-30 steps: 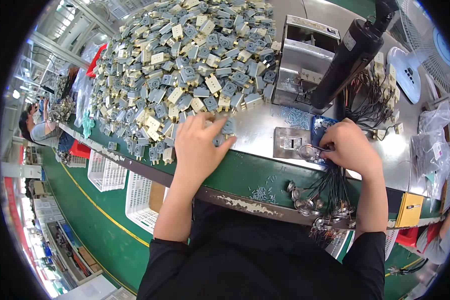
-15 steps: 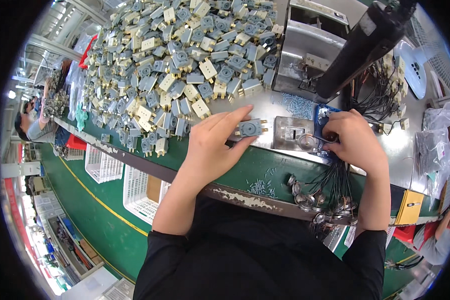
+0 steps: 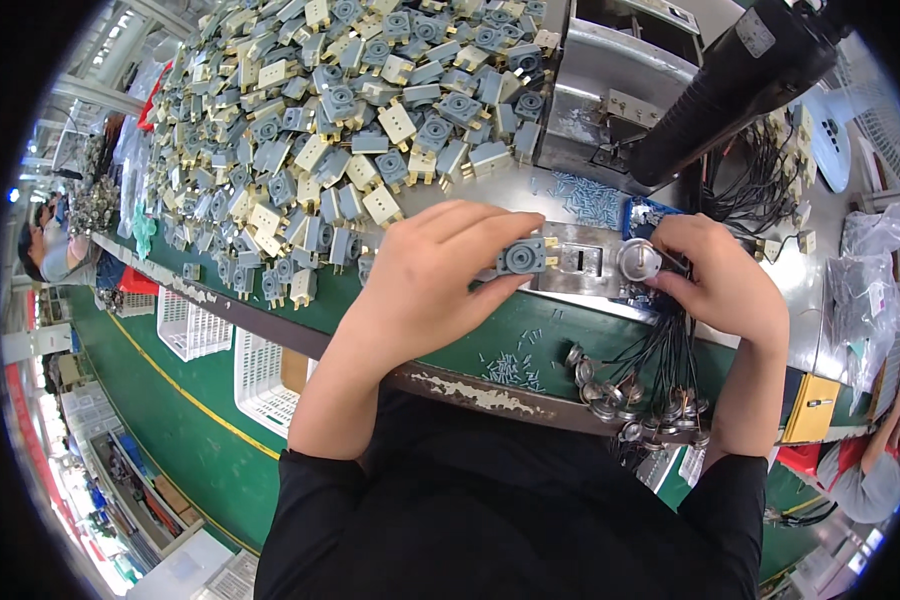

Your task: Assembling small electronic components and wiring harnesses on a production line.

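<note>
My left hand (image 3: 430, 275) pinches a grey plastic connector block (image 3: 521, 256) with metal prongs between thumb and fingers, its round recessed face upward. Just right of the block lies a flat metal fixture (image 3: 570, 262) with a rectangular slot. My right hand (image 3: 720, 280) grips a round silver metal cap (image 3: 637, 261) at the fixture's right end. Black wires (image 3: 678, 345) hang below that hand toward several similar round caps (image 3: 610, 395) at the bench edge. A blue tray (image 3: 646, 215) is partly hidden behind my right hand.
A large heap of grey and cream connector blocks (image 3: 340, 110) covers the far left. Small screws (image 3: 587, 200) lie behind the fixture, more screws (image 3: 512, 370) in front. A black cylindrical tool (image 3: 740, 90) slants overhead at right. Plastic bags (image 3: 865, 270) lie far right.
My left hand has brought the connector block right, up to the fixture's left end. The round cap in my right hand has lifted and tilted, moving slightly right and up.
</note>
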### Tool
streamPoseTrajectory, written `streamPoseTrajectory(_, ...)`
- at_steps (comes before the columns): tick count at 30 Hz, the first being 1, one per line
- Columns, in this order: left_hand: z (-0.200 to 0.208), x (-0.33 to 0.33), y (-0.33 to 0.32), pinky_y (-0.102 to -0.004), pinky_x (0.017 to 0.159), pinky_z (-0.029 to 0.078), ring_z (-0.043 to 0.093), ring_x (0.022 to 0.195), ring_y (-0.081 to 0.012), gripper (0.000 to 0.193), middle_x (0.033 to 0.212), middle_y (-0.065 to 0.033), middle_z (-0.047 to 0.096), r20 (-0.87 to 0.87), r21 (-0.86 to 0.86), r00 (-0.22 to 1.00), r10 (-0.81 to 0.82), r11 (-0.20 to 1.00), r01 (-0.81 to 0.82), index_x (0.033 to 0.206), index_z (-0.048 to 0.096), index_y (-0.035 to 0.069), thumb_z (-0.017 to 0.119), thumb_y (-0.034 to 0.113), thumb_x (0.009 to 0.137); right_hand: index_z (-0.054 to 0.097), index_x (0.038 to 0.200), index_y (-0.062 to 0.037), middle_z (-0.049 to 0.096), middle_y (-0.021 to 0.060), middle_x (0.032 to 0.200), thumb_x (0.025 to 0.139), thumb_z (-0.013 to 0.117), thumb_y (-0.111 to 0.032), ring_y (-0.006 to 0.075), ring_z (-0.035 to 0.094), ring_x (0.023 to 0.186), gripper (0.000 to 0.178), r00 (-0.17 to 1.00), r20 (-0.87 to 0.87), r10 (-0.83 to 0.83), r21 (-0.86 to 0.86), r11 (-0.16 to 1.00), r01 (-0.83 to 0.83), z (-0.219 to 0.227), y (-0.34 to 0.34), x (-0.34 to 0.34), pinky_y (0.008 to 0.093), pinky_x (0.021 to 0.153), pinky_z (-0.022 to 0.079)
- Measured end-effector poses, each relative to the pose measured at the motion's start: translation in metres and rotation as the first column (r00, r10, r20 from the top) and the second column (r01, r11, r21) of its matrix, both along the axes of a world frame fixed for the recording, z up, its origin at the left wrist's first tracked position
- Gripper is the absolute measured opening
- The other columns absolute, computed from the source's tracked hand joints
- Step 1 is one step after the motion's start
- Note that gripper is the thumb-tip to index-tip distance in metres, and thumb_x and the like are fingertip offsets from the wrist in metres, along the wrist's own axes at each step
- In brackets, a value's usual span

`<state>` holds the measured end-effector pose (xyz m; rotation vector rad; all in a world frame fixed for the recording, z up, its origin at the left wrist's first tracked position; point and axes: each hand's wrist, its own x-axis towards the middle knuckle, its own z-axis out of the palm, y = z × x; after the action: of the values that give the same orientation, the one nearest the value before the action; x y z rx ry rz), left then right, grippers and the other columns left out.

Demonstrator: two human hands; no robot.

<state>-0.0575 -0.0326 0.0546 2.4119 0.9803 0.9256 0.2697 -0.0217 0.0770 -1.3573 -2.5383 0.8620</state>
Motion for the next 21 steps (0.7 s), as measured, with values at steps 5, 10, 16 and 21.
streamPoseTrajectory(5,0.000,0.036,0.005,-0.0399,0.075,0.057,0.070,0.086,-0.0303,0.055,0.105,-0.0093,0.072,-0.170,0.081,0.982,-0.079,0.992,0.094,0.133,0.066,0.007,0.078,0.009,0.079,0.058,0.093,0.0037,0.061,0.0142,0.082,0.077,0.069,0.004,0.0282,0.063,0.076,0.019,0.963,-0.222,-0.154,-0.059,0.988,0.144,0.011,-0.001,0.000,0.0361,0.072,0.051)
streamPoseTrajectory(10,-0.014,0.050,0.017,-0.0403,0.074,0.057,0.070,0.087,-0.0282,0.042,0.103,-0.0079,0.072,-0.192,0.052,0.970,-0.146,0.986,0.159,0.123,0.073,0.008,0.073,0.009,0.081,0.055,0.089,0.0039,0.060,0.0134,0.080,0.075,0.068,0.000,0.0252,0.062,0.072,0.019,0.937,-0.315,-0.152,0.039,0.984,0.172,0.014,0.000,0.001,0.0346,0.069,0.050)
streamPoseTrajectory(16,-0.017,0.056,0.014,-0.0327,0.069,0.055,0.068,0.074,-0.0229,0.044,0.098,-0.0097,0.075,0.045,-0.152,0.996,-0.082,0.984,0.088,0.122,0.073,0.004,0.074,0.004,0.077,0.057,0.083,0.0034,0.059,0.0121,0.072,0.071,0.070,-0.002,0.0272,0.060,0.065,0.019,0.902,-0.399,-0.165,0.032,0.981,0.194,0.019,-0.001,0.004,0.0341,0.066,0.050)
streamPoseTrajectory(21,-0.007,0.041,0.022,-0.0260,0.062,0.050,0.060,0.064,-0.0125,0.047,0.094,-0.0089,0.075,0.100,-0.453,0.992,-0.073,0.884,0.111,0.122,0.073,0.002,0.075,-0.002,0.075,0.066,0.084,0.0044,0.066,0.0141,0.078,0.071,0.071,-0.002,0.0304,0.064,0.068,0.015,0.947,-0.316,-0.057,0.067,0.994,0.082,0.016,0.002,0.011,0.0357,0.066,0.052)
